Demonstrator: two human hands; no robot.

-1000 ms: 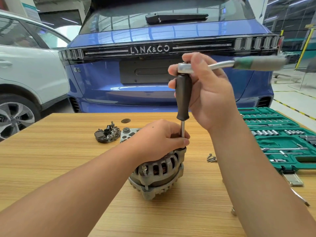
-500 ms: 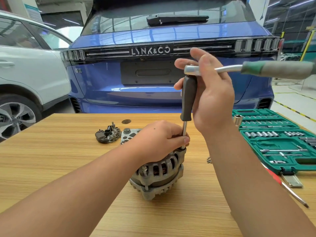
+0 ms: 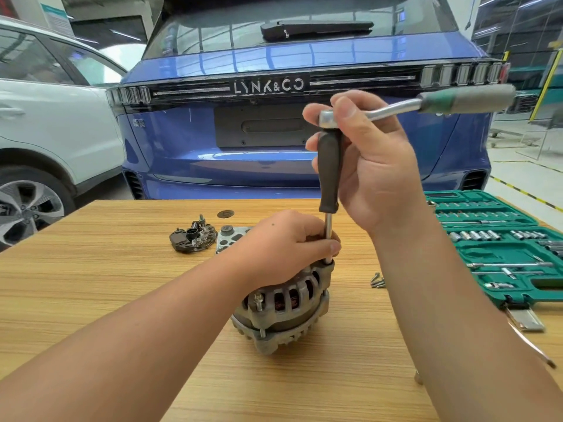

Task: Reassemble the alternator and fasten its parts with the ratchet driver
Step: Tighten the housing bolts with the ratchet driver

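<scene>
alternator (image 3: 283,303) upright on table (image 3: 91,284); left hand (image 3: 283,248) pinches driver shaft, right hand (image 3: 374,166) grips ratchet driver (image 3: 330,169).

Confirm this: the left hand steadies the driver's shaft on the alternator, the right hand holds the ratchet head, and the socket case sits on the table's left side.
Wrong on one point. The head view shows the green socket case on the table's right side; the rest stands.

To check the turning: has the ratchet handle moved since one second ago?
Cannot tell. The ratchet handle points right beside the car's tail lights as before; small offsets match the camera's own movement.
</scene>
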